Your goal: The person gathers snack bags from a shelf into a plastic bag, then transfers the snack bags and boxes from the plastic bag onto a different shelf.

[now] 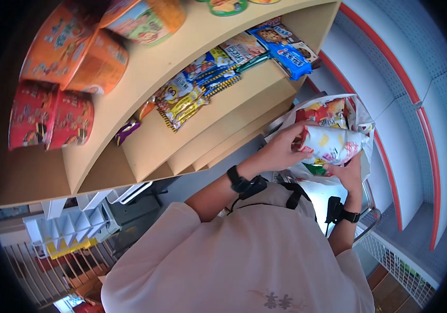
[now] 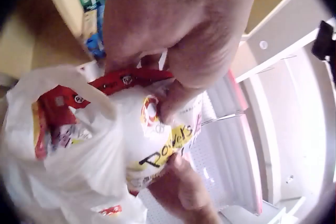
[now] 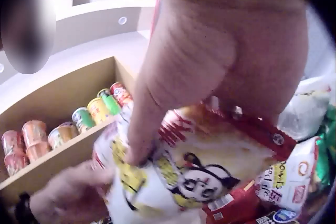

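In the head view, a white snack packet (image 1: 334,143) sits at 3 o'clock, over the mouth of a white plastic bag (image 2: 63,176). The left hand (image 1: 290,147) pinches it from 9 o'clock, the right hand (image 1: 350,173) from 5 o'clock. Red packaging (image 1: 329,112) shows at its 12 o'clock, a wooden shelf (image 1: 265,82) towards 10.

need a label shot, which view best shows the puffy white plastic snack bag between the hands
Right wrist: the puffy white plastic snack bag looms large, cartoon face showing. Left wrist shows yellow-backed lettering, partly covered; head shows the bag small, print unreadable.
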